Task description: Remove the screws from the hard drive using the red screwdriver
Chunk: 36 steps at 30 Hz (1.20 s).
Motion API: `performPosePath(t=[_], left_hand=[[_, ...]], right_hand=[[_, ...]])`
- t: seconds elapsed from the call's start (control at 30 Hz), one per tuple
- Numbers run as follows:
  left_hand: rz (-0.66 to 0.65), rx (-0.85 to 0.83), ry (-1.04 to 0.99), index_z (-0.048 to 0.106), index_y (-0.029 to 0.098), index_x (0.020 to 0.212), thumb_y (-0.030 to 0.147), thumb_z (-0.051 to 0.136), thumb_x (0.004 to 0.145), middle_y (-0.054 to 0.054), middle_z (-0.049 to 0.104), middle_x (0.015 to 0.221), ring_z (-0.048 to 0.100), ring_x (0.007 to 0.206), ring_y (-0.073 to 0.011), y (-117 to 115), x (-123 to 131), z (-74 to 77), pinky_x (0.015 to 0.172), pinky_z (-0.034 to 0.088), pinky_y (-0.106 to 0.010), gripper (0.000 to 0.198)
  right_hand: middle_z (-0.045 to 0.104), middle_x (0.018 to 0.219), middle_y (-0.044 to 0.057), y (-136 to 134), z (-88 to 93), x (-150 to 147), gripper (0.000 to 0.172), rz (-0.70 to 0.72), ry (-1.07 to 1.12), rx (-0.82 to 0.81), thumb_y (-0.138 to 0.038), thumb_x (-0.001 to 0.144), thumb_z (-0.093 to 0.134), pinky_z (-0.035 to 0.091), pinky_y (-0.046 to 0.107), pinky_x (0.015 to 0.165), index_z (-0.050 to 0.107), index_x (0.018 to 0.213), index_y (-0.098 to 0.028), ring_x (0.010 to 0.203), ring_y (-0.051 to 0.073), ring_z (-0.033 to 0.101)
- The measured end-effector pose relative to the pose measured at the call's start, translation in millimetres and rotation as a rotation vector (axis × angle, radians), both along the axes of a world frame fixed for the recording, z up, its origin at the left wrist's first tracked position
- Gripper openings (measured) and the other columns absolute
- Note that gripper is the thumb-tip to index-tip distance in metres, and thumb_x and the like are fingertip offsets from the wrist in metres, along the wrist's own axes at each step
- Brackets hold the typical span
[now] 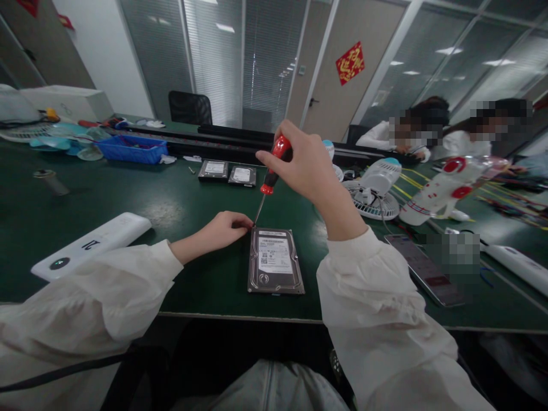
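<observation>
A hard drive (276,261) lies label side up on the green table, close to the front edge. My right hand (306,162) is wrapped round the red and black handle of a screwdriver (276,162). The screwdriver leans, and its tip meets the drive's far left corner. At that same corner my left hand (222,233) has its fingertips pinched together beside the tip; whatever they may hold is too small to make out.
Two more hard drives (213,169) lie farther back, near a blue basket (132,149). A white power bank (92,245) is at left. On the right are a phone (423,268), a small fan (377,188) and a white bottle (440,194). Two people (466,128) sit beyond.
</observation>
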<state>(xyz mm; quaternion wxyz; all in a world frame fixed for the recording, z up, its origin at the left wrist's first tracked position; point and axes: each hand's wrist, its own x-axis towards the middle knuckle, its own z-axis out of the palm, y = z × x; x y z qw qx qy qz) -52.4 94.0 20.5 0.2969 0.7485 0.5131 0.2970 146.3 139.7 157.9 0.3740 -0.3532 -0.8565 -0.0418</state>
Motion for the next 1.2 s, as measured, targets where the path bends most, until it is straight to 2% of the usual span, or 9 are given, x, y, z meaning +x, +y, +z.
performPosePath(t=[0.1,0.17,0.33,0.5,0.57,0.7,0.9,1.1,1.2], left_hand=[[-0.002,0.003,-0.004,0.077,0.02,0.1,0.024,0.058,0.084,-0.004,0.078,0.103,0.071,0.099,-0.0235,-0.3,-0.2,0.6,0.098,0.055,-0.04,0.026],[0.001,0.003,-0.004,0.077,0.02,0.1,0.024,0.058,0.084,-0.004,0.078,0.102,0.071,0.1,-0.0238,-0.1,-0.2,0.6,0.098,0.055,-0.04,0.026],[0.002,-0.002,0.005,0.077,0.019,0.1,0.023,0.058,0.084,-0.004,0.079,0.102,0.071,0.099,-0.0232,-0.2,0.8,1.7,0.098,0.055,-0.039,0.026],[0.002,0.002,-0.003,0.077,0.018,0.1,0.021,0.057,0.083,-0.004,0.079,0.102,0.071,0.098,-0.0231,-1.2,1.8,2.4,0.098,0.055,-0.039,0.027],[0.0,0.003,-0.003,0.077,0.019,0.1,0.021,0.056,0.083,-0.004,0.079,0.101,0.071,0.098,-0.0233,-1.1,1.6,2.0,0.097,0.055,-0.039,0.027],[0.002,0.003,0.007,0.077,0.019,0.1,0.022,0.057,0.084,-0.004,0.078,0.101,0.071,0.099,-0.0235,-1.2,1.3,2.1,0.098,0.054,-0.039,0.026],[0.018,-0.008,0.015,0.077,0.019,0.101,0.023,0.057,0.085,-0.004,0.078,0.103,0.071,0.101,-0.0235,-2.6,1.2,3.5,0.1,0.054,-0.04,0.026],[0.001,-0.002,0.02,0.077,0.019,0.102,0.026,0.057,0.085,-0.005,0.078,0.103,0.071,0.101,-0.024,0.6,-1.3,0.2,0.099,0.054,-0.04,0.027],[-0.007,0.006,0.01,0.078,0.019,0.103,0.026,0.057,0.085,-0.004,0.078,0.102,0.071,0.101,-0.024,2.1,-2.2,-2.2,0.098,0.055,-0.04,0.028]], right_hand=[[0.059,0.083,0.004,-0.1,0.8,1.7,0.014,0.035,-0.029,0.001,-0.035,0.089,0.058,0.047,0.047,0.089,0.053,0.1,-0.027,0.083,0.027,0.059],[0.061,0.085,0.003,-1.1,1.3,2.4,0.017,0.081,-0.049,-0.012,-0.028,0.089,0.054,0.048,0.045,0.086,0.053,0.107,-0.028,0.081,0.025,0.058],[0.062,0.087,0.003,-0.1,1.3,2.2,0.021,0.092,-0.032,0.005,-0.044,0.093,0.055,0.047,0.046,0.09,0.054,0.105,-0.026,0.086,0.026,0.06],[0.063,0.09,0.002,0.5,1.4,2.7,0.025,0.109,-0.034,-0.029,-0.029,0.089,0.056,0.048,0.044,0.09,0.055,0.114,-0.027,0.082,0.024,0.06],[0.064,0.09,0.002,-0.6,1.2,2.3,0.027,0.118,-0.021,-0.039,-0.031,0.09,0.055,0.048,0.043,0.088,0.055,0.117,-0.027,0.081,0.024,0.06],[0.063,0.089,0.003,0.5,1.2,1.3,0.022,0.11,0.013,-0.001,-0.042,0.091,0.057,0.048,0.043,0.088,0.058,0.104,-0.024,0.083,0.024,0.059],[0.062,0.09,0.003,2.2,3.9,2.5,0.021,0.085,-0.036,-0.019,-0.027,0.088,0.053,0.046,0.044,0.088,0.056,0.109,-0.025,0.083,0.024,0.058],[0.058,0.085,0.004,3.0,-0.9,2.4,0.024,0.059,-0.018,0.013,-0.047,0.092,0.056,0.046,0.049,0.091,0.051,0.103,-0.026,0.088,0.027,0.059],[0.058,0.085,0.003,4.2,-0.6,3.4,0.019,0.078,-0.024,-0.005,-0.036,0.089,0.058,0.048,0.047,0.089,0.05,0.102,-0.026,0.084,0.025,0.058]])
